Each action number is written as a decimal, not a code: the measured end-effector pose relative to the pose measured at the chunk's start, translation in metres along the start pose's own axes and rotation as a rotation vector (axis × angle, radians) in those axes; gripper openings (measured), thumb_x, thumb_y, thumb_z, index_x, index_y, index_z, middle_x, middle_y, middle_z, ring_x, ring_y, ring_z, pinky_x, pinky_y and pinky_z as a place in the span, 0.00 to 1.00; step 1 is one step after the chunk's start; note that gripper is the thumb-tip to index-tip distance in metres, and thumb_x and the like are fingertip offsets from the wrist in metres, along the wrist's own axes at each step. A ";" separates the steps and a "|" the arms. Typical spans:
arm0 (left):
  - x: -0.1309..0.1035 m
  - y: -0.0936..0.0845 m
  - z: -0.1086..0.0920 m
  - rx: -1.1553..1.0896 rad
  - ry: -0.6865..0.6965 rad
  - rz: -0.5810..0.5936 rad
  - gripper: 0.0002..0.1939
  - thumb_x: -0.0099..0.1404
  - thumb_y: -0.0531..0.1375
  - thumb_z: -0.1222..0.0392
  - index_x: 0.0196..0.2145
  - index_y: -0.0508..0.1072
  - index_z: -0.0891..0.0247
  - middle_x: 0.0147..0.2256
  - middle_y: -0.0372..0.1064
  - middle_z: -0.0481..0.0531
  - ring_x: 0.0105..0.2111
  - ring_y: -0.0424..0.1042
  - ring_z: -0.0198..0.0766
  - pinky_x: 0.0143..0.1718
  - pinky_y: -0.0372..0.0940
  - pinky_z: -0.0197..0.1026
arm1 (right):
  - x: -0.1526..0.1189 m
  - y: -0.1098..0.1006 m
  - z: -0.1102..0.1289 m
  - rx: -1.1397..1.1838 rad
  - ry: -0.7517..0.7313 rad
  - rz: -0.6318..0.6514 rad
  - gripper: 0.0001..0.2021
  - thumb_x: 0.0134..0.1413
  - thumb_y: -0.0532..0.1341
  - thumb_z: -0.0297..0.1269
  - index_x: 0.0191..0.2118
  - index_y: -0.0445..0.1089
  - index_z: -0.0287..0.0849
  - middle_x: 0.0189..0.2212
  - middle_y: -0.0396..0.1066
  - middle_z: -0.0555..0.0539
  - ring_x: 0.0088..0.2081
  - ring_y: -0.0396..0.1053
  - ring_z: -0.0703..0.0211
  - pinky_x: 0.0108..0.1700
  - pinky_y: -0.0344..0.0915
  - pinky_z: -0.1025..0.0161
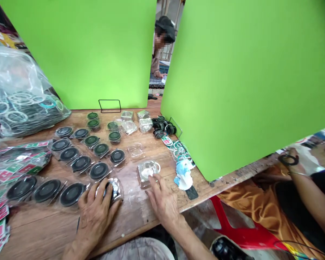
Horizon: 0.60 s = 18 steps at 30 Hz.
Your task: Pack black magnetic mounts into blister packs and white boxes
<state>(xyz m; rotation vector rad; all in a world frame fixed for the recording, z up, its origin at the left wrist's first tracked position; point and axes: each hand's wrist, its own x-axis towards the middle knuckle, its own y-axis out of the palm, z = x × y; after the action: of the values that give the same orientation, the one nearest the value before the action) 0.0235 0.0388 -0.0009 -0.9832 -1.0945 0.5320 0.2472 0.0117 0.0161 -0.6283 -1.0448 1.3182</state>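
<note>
My left hand (99,209) lies over a clear plastic clamshell pack (117,188) with something dark and shiny in it. Its fingers and thumb hold the pack against the table; the fingers hide part of it. My right hand (164,200) reaches to another clear clamshell pack (146,169), fingers apart and fingertips at its near right edge. A white ring (158,167) shows at that pack's right side. Left of my left hand, packs with round black lids (72,194) stand in rows, the nearest one close to my fingers.
Green boards (97,54) stand behind the wooden table (132,216). Bagged rings (24,112) and printed cards (18,162) lie left. Black round parts (162,126), a crumpled blue-white cloth (183,173) and clear packs (128,126) lie farther back. Another person's hand (294,162) holds a black ring at right.
</note>
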 end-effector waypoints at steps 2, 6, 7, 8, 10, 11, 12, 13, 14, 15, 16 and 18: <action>0.008 -0.005 -0.004 -0.026 -0.010 0.022 0.16 0.61 0.55 0.54 0.43 0.72 0.65 0.53 0.64 0.66 0.52 0.60 0.56 0.49 0.55 0.58 | 0.010 -0.001 -0.004 -0.170 -0.016 0.064 0.14 0.56 0.55 0.27 0.48 0.66 0.42 0.48 0.67 0.40 0.42 0.68 0.54 0.39 0.67 0.62; 0.023 -0.007 -0.015 -0.111 0.063 0.063 0.23 0.59 0.55 0.60 0.52 0.66 0.67 0.54 0.61 0.67 0.52 0.60 0.56 0.46 0.57 0.55 | 0.027 0.006 0.007 -0.088 -0.243 0.243 0.11 0.55 0.55 0.24 0.42 0.68 0.43 0.40 0.70 0.46 0.40 0.68 0.58 0.40 0.65 0.65; 0.025 -0.006 -0.016 -0.113 0.092 0.064 0.23 0.59 0.55 0.61 0.53 0.66 0.67 0.54 0.62 0.67 0.52 0.61 0.56 0.46 0.56 0.54 | 0.034 0.007 0.009 -0.024 -0.298 0.276 0.12 0.55 0.54 0.23 0.42 0.68 0.43 0.40 0.70 0.47 0.40 0.68 0.59 0.40 0.65 0.66; 0.026 -0.003 -0.017 -0.106 0.124 0.060 0.22 0.58 0.55 0.63 0.52 0.67 0.66 0.54 0.63 0.66 0.52 0.61 0.55 0.47 0.56 0.54 | 0.043 0.008 0.010 0.041 -0.330 0.293 0.13 0.56 0.52 0.22 0.43 0.68 0.43 0.40 0.71 0.48 0.41 0.68 0.61 0.41 0.65 0.67; 0.027 0.002 -0.018 -0.081 0.178 0.046 0.17 0.58 0.54 0.65 0.46 0.71 0.65 0.51 0.67 0.62 0.51 0.63 0.55 0.47 0.55 0.54 | 0.070 0.008 0.005 0.092 -0.277 0.265 0.16 0.58 0.49 0.22 0.45 0.68 0.44 0.41 0.71 0.49 0.42 0.69 0.64 0.43 0.64 0.69; 0.029 0.003 -0.018 -0.071 0.184 0.049 0.15 0.59 0.54 0.65 0.43 0.73 0.64 0.50 0.68 0.61 0.51 0.63 0.55 0.47 0.55 0.54 | 0.085 0.008 0.000 0.074 -0.224 0.232 0.17 0.59 0.48 0.24 0.48 0.67 0.45 0.44 0.70 0.49 0.43 0.68 0.64 0.45 0.63 0.69; 0.030 0.004 -0.018 -0.064 0.181 0.061 0.13 0.59 0.54 0.65 0.41 0.74 0.64 0.50 0.69 0.61 0.50 0.63 0.56 0.48 0.55 0.55 | 0.101 0.010 -0.006 0.033 -0.168 0.197 0.17 0.60 0.48 0.25 0.51 0.65 0.45 0.48 0.68 0.47 0.45 0.68 0.62 0.46 0.63 0.67; 0.033 0.003 -0.019 -0.059 0.173 0.083 0.12 0.59 0.54 0.64 0.40 0.74 0.65 0.50 0.69 0.61 0.51 0.63 0.56 0.48 0.55 0.55 | 0.116 0.012 -0.012 -0.017 -0.127 0.178 0.17 0.60 0.49 0.26 0.52 0.64 0.44 0.51 0.66 0.45 0.47 0.67 0.60 0.46 0.63 0.65; 0.035 0.002 -0.019 -0.054 0.161 0.114 0.12 0.60 0.54 0.64 0.39 0.75 0.65 0.50 0.69 0.62 0.51 0.63 0.57 0.48 0.55 0.56 | 0.129 0.015 -0.017 -0.059 -0.109 0.180 0.17 0.59 0.50 0.27 0.51 0.65 0.42 0.52 0.65 0.43 0.47 0.67 0.57 0.45 0.64 0.63; 0.038 0.001 -0.019 -0.050 0.151 0.131 0.12 0.60 0.54 0.63 0.39 0.75 0.65 0.50 0.69 0.62 0.51 0.63 0.57 0.49 0.55 0.57 | 0.138 0.019 -0.022 -0.082 -0.113 0.199 0.15 0.58 0.51 0.27 0.48 0.68 0.40 0.50 0.66 0.41 0.47 0.67 0.55 0.45 0.64 0.61; 0.040 0.000 -0.018 -0.045 0.147 0.136 0.12 0.60 0.55 0.62 0.38 0.75 0.65 0.50 0.69 0.62 0.51 0.63 0.57 0.49 0.55 0.57 | 0.144 0.022 -0.025 -0.091 -0.132 0.227 0.13 0.57 0.52 0.27 0.44 0.70 0.39 0.47 0.69 0.40 0.46 0.67 0.53 0.44 0.64 0.60; 0.043 0.002 -0.016 -0.041 0.173 0.092 0.11 0.60 0.55 0.58 0.36 0.76 0.64 0.48 0.70 0.63 0.49 0.64 0.57 0.48 0.55 0.57 | 0.147 0.026 -0.028 -0.103 -0.177 0.279 0.11 0.56 0.53 0.27 0.37 0.73 0.39 0.40 0.72 0.43 0.44 0.69 0.55 0.44 0.64 0.62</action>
<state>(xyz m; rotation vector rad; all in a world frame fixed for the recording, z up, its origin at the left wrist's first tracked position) 0.0556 0.0672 0.0159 -1.0984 -0.9115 0.4909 0.2486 0.1633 0.0184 -0.7657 -1.2067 1.5926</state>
